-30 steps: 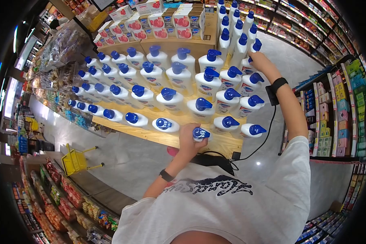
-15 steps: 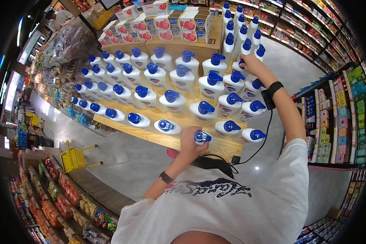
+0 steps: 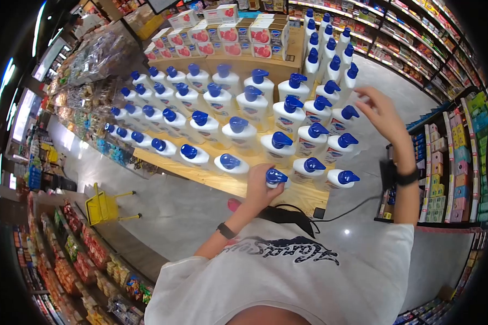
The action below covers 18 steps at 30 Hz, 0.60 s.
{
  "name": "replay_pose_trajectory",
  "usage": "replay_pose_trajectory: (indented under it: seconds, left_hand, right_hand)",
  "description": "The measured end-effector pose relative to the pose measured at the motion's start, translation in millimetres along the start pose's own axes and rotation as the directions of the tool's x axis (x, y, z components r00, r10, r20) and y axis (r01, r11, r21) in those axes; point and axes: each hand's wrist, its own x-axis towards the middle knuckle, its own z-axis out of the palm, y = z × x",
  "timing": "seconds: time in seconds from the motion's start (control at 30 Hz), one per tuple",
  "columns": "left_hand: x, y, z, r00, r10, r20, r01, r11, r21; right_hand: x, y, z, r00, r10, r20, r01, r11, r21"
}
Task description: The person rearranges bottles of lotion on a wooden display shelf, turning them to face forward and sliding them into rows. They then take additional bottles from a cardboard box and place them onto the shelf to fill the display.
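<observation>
White pump bottles with blue tops stand in rows on a light wooden table [image 3: 200, 177]. My left hand [image 3: 259, 187] is wrapped round a front-row bottle [image 3: 277, 177]. Off the right edge of the rows, my right hand [image 3: 381, 111] is raised with its fingers apart and nothing between them. The nearest bottles to it are a blue-topped one [image 3: 344, 120] and another [image 3: 351, 78] behind that. A black band is on each wrist.
Boxes with red fruit pictures [image 3: 228, 33] are stacked on a cardboard carton [image 3: 249, 64] at the back. A yellow basket [image 3: 101, 207] stands on the floor at left. Stocked shelves [image 3: 443, 162] are at right. A black cable [image 3: 352, 209] runs towards my right wrist.
My right hand has let go of the bottle top it was touching and moved right, away from the rows. My left hand remains on its bottle. The view has shifted slightly.
</observation>
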Motion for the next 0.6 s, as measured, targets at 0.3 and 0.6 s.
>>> replay_pose_trajectory:
  seconds: [0.3,0.6]
  left_hand:
    - [-7,18,-23,0.983,-0.135,0.128,0.134,0.991,0.016]
    - [-30,25,-36,0.991,-0.053,0.12,0.033,0.986,0.162]
  right_hand:
    - [-169,-88,4,0.998,0.042,0.038,-0.044,0.998,0.054]
    - [-191,-80,142,0.97,0.006,0.244,-0.034,0.993,0.111]
